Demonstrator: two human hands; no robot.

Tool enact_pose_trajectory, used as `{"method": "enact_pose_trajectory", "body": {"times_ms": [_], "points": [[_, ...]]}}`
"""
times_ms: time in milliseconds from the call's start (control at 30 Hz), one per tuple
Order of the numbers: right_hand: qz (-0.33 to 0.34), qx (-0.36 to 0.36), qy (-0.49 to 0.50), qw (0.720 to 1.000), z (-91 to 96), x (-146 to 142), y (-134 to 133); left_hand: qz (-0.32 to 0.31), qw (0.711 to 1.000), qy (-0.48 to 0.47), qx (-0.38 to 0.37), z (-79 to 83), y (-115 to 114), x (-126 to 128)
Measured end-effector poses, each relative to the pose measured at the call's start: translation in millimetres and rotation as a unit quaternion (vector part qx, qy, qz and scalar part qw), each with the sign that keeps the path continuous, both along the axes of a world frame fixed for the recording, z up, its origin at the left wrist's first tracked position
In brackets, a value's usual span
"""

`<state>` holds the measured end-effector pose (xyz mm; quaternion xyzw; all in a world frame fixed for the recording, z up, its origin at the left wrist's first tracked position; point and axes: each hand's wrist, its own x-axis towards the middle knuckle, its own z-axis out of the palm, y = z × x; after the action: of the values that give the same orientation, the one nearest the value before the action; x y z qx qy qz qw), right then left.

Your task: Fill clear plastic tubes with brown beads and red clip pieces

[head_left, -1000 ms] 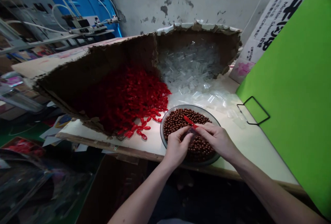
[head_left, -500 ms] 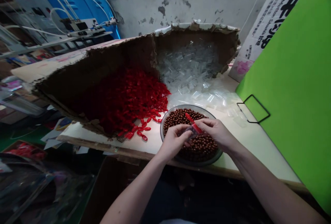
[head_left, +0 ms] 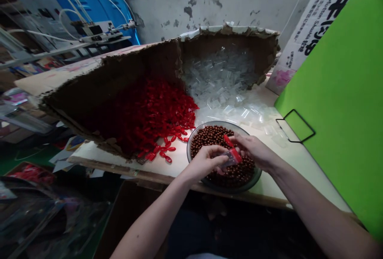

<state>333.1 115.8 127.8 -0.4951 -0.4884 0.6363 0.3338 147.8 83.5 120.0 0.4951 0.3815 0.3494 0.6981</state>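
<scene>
Between the thumb and fingers of my left hand (head_left: 208, 160) is a small clear plastic box (head_left: 226, 161), tilted, with a red cap (head_left: 236, 155) on its right end. My right hand (head_left: 253, 149) has its fingertips closed at a narrow red flap (head_left: 228, 141) just above that cap; whether the flap joins the cap is hard to see. Both hands are above a round basin (head_left: 190, 137) of shiny brown beads (head_left: 209, 135). What the clear box contains is blurred.
A torn cardboard box (head_left: 80, 75) lies open behind the basin. Red plastic caps (head_left: 155, 111) spill from its left part, clear plastic boxes (head_left: 221, 79) from its right. At right stands a green panel (head_left: 338, 111) with a black wire handle (head_left: 311, 129). The table edge (head_left: 119, 170) runs in front.
Both hands and the clear box have moved slightly right. My right fingers have shifted from the cap up to the red flap, which now leans the other way. The surroundings look the same.
</scene>
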Motion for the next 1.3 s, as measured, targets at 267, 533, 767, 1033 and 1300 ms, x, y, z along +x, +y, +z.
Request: {"method": "enact_pose_trajectory", "body": {"times_ms": [267,533,767,1033,1300], "points": [[-0.066,0.045,0.119,0.99,-0.5,-3,6,0.019,0.995,-0.052,-0.078,-14.8,0,0],[0.018,0.058,0.027,0.998,11.4,-6,10,0.019,0.998,-0.038,-0.048,-15.3,-3,14],[0.126,0.026,0.03,0.991,8.6,-13,2,0.033,0.998,-0.044,-0.031,-13.4,-6,19],[0.112,-0.06,0.144,0.981,3.9,-30,-5,0.183,0.971,0.063,0.141,-9.9,-14,34],[0.092,-0.014,0.253,0.963,13.3,-44,-29,0.232,0.926,0.163,0.249,7.8,-32,37]]}}
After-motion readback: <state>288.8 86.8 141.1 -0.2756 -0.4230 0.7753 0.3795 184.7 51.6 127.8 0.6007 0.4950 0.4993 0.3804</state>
